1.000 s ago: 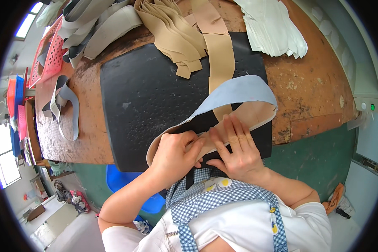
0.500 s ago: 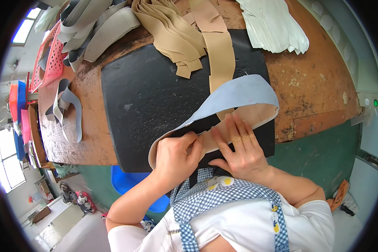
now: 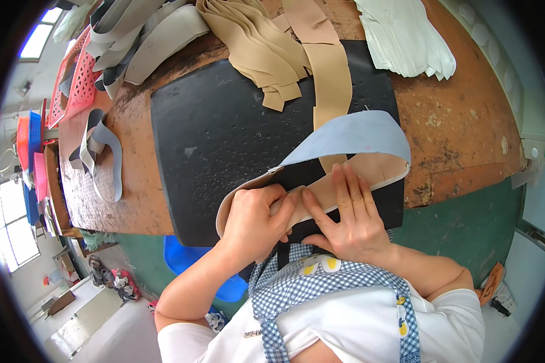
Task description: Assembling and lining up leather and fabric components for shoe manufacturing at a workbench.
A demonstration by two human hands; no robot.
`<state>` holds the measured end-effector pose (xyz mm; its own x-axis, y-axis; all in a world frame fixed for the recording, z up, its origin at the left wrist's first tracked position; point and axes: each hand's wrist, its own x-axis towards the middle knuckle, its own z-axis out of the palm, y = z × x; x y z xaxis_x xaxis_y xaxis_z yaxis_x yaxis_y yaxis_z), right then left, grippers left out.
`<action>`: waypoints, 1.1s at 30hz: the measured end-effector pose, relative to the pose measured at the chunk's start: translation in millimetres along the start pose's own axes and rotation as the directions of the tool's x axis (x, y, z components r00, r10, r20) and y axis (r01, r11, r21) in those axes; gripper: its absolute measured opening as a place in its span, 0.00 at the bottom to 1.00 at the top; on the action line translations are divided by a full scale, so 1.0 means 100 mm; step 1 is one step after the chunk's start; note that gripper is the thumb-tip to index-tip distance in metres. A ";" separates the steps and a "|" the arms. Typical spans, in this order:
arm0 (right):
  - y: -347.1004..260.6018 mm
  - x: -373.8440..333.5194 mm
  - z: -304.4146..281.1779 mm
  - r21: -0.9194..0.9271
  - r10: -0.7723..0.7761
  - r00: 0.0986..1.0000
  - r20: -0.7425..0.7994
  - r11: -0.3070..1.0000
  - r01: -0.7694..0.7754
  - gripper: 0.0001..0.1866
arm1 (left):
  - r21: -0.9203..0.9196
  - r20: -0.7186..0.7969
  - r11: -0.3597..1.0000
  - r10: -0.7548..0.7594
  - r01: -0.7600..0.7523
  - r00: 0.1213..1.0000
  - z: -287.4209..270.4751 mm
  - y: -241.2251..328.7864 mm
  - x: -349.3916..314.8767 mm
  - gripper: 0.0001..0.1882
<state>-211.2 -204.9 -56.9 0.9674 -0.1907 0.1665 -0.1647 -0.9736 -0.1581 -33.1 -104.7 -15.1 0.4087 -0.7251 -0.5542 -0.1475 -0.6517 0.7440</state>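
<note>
A looped strip (image 3: 351, 134), light blue outside and beige inside, stands on edge over a black mat (image 3: 224, 145). My left hand (image 3: 257, 218) pinches the near side of this loop, fingers curled and thumb pressed against it. Beside it, my right hand (image 3: 348, 215) lies with fingers stretched flat on the beige inner face; its thumb is spread apart. Just beyond the loop, a tan strip (image 3: 332, 78) runs away from me across the mat, its near end partly hidden by the loop.
A fanned bundle of tan strips (image 3: 263, 48) and a stack of white pieces (image 3: 406, 39) lie at the back. Grey strips (image 3: 163, 45) and a pink basket (image 3: 75, 78) are far left. A curled grey strip (image 3: 106, 148) rests on the worn wooden table (image 3: 460, 133); a blue bin (image 3: 184, 257) stands below.
My left thumb and fingers have shifted slightly along the loop, toward my right hand. My right hand stays flat on the strip. The whole view has shifted a little.
</note>
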 end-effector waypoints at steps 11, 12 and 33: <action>0.01 -0.01 0.03 -0.029 -0.019 1.000 -0.009 0.999 0.019 0.41 | -0.003 -0.122 0.996 0.092 -0.093 0.988 0.07 -0.09 -0.07 0.14; 0.01 -0.01 0.03 -0.021 -0.023 1.000 -0.014 1.000 0.023 0.40 | -0.003 -0.121 0.996 0.092 -0.093 0.988 0.08 -0.10 -0.08 0.14; -0.06 0.02 -0.06 -0.135 -0.077 0.995 0.059 0.987 0.084 0.43 | -0.072 -0.095 0.992 -0.106 0.099 0.990 -0.15 -0.23 -0.32 0.14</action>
<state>-209.1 -200.7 -50.2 0.9868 -0.1078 0.1206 -0.1073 -0.9942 -0.0108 -29.4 -63.4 -8.9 0.5061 -0.6277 -0.5915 -0.0413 -0.7027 0.7103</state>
